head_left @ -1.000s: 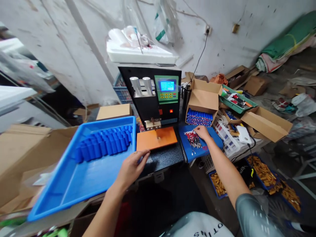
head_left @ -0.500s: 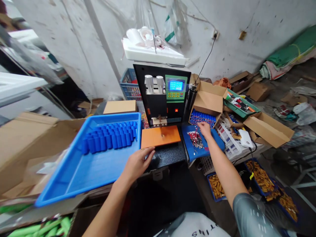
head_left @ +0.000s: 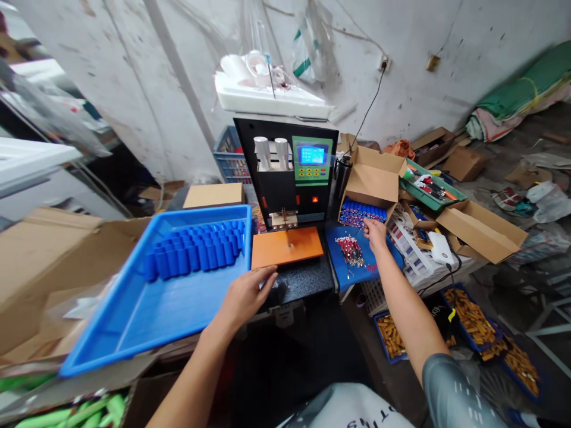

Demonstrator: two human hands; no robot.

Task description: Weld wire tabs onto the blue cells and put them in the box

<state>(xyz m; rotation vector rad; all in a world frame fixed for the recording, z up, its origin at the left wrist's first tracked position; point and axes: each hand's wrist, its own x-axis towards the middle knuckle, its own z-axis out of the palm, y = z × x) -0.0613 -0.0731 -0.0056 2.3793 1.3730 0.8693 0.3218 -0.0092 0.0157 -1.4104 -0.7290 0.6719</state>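
My left hand (head_left: 250, 294) rests at the front edge of an orange board (head_left: 285, 246), its fingers stretched out and nothing in them. Behind the board stands a black spot welder (head_left: 285, 172) with a lit screen and two silver cylinders. My right hand (head_left: 375, 232) is pinched above a blue mat (head_left: 345, 276), just in front of an open box of blue battery cells (head_left: 361, 211). A thin wire lead (head_left: 359, 229) appears at its fingertips, small and hard to make out. More red and black wire leads (head_left: 351, 251) lie in a pile on the mat.
Left of the board is a blue tray (head_left: 134, 324) with rows of blue cells (head_left: 191, 249). A black bottle (head_left: 342, 175) stands beside the welder. Farther right are a green bin (head_left: 435, 187), a white device (head_left: 440, 248) and trays of orange cells (head_left: 475, 315).
My right hand has shifted slightly right and toward me, away from the pile of leads. The left hand stays by the board's edge. The whole view has tilted a little.
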